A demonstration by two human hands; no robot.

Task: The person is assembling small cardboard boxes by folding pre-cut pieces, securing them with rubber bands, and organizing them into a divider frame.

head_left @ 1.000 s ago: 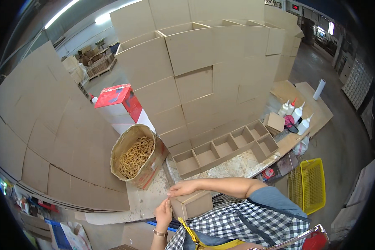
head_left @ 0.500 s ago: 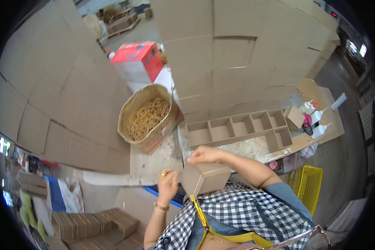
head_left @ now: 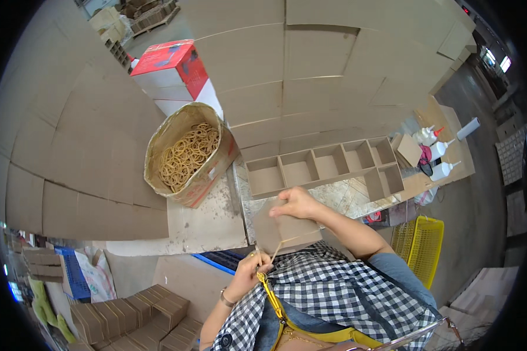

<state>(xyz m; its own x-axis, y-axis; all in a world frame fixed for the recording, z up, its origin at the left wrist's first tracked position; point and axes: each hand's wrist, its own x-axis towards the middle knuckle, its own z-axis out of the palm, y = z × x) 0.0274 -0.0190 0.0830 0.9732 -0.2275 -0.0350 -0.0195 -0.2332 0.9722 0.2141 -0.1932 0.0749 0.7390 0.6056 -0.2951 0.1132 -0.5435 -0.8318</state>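
Note:
A brown cardboard box [head_left: 298,228] is held against my checked apron at the table's near edge. My right hand [head_left: 298,205] grips its far top corner, thumb bent over the top. A tan rubber band [head_left: 277,248] runs across the box and stretches off its near left side. My left hand [head_left: 253,272] is closed on the band's pulled end, low beside the box. Beyond, a bag-lined carton [head_left: 218,175] holds many loose rubber bands [head_left: 190,155]. A compartmented cardboard tray [head_left: 327,178] lies just past my right hand.
White squeeze bottles [head_left: 442,150] and a small cardboard piece [head_left: 409,151] stand at the right. A red and white box [head_left: 170,70] is behind the carton. Cardboard walls [head_left: 322,52] enclose the table. Banded boxes [head_left: 129,313] are stacked lower left; a yellow crate [head_left: 423,251] is lower right.
My left hand has moved down and right, to the box's near side, and a stretched band now shows there. My right hand has opened from a pinch to grasp the box's corner.

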